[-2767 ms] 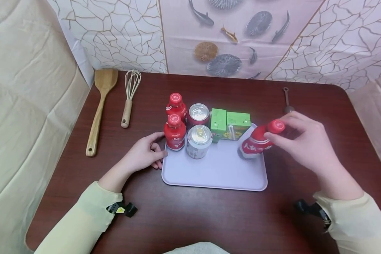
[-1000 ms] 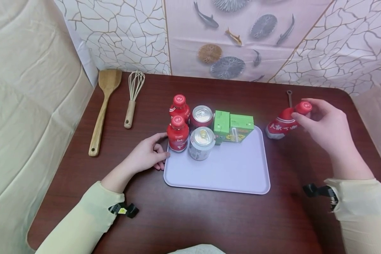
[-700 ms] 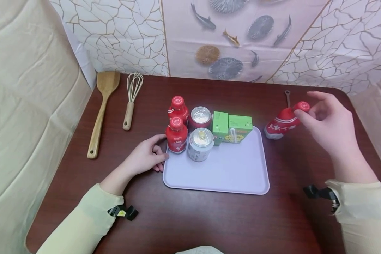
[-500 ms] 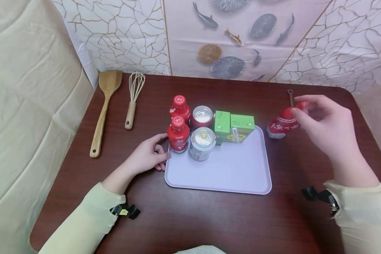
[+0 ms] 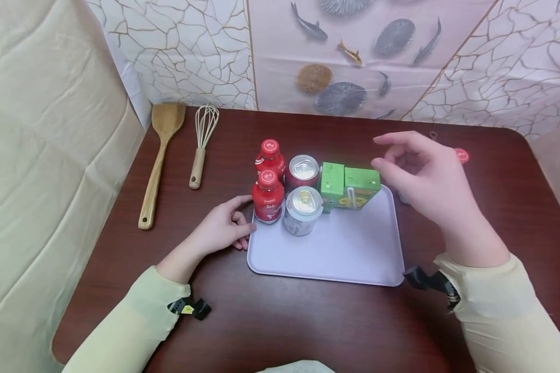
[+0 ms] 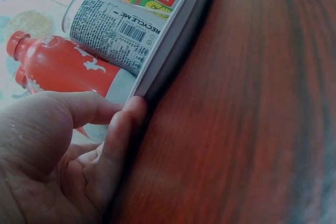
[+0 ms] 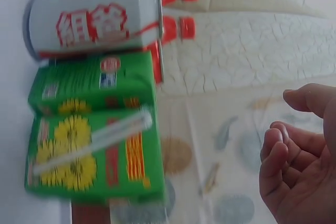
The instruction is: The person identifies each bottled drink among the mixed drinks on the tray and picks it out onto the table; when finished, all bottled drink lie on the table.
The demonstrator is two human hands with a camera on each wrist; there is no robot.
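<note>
My left hand (image 5: 221, 225) pinches the left rim of the pale lilac tray (image 5: 326, 259); the left wrist view shows thumb and finger at its edge. Two red bottles (image 5: 267, 199) stand at the tray's left side, one behind the other. Beside them are a white can (image 6: 113, 30) and a dark red can (image 5: 302, 178). Right of the cans stand two green drink cartons (image 7: 94, 153). Near the right carton my right hand (image 5: 429, 176) hovers, holding nothing, thumb and fingers apart. Behind it, a third red bottle (image 5: 462, 155) is mostly hidden.
A wooden spatula (image 5: 161, 150) and a whisk (image 5: 200, 150) lie on the dark wooden table (image 5: 280, 321) at the left. The end of a brown-handled utensil (image 5: 433, 135) shows behind my right hand. A patterned cloth (image 5: 340, 57) hangs along the back.
My right hand carried the third red bottle off the tray to the table at the right, let go of it, then moved left toward the cartons. My left hand stays at the tray's rim.
</note>
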